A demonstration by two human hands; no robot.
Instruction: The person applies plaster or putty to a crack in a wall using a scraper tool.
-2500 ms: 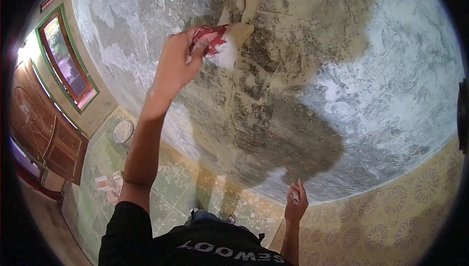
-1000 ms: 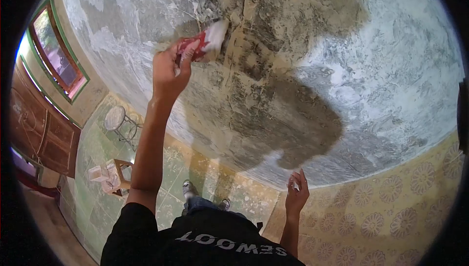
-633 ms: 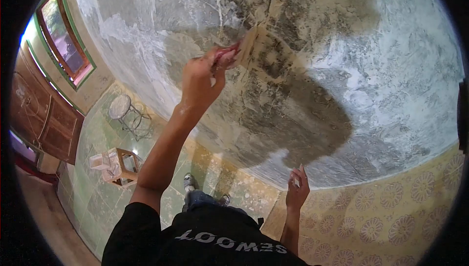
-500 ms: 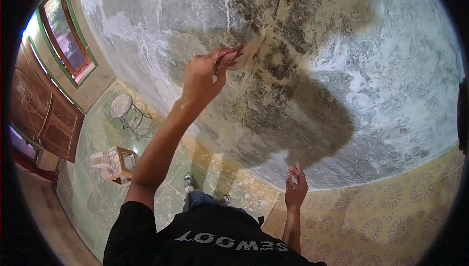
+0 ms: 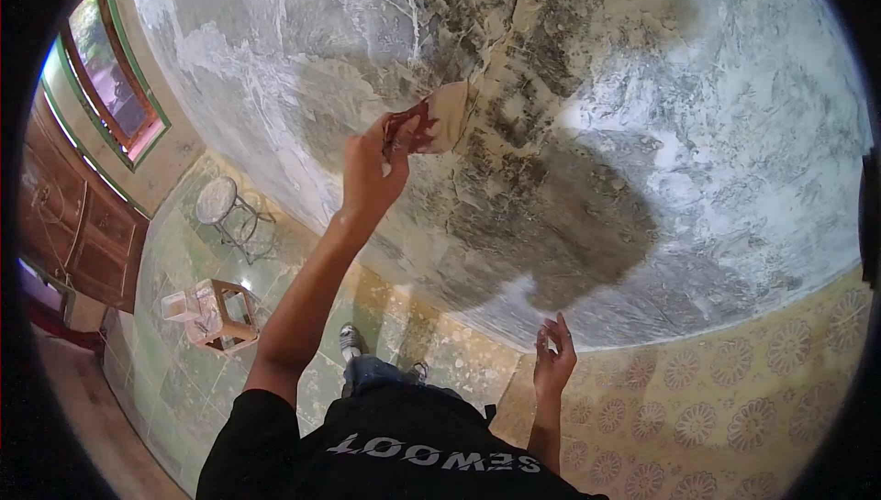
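Observation:
My left hand [image 5: 372, 170] is closed on a flat putty spreader [image 5: 428, 124], dark red near my fingers and coated with beige putty toward its far edge. That edge is at the plastered wall [image 5: 587, 216], beside a raised beige streak of putty [image 5: 500, 50]; whether it touches cannot be told. My right hand [image 5: 554, 362] is held low near the wall's bottom edge, its fingers slightly bent and apart, with nothing in them. Dark, rough patches surround the streak, and my shadow falls across the wall below it.
On the tiled floor at left are a round stool [image 5: 217, 200] and a small splattered wooden stool [image 5: 225, 318] with a whitish container [image 5: 179, 305] at its side. Farther left stand a wooden door [image 5: 83, 216] and a green-framed window [image 5: 110, 69]. Patterned tiles [image 5: 697, 408] lie at lower right.
My left hand has moved slightly left and down with the spreader, whose putty-coated face now shows more. My right hand stays low, almost unmoved. The view has shifted a little.

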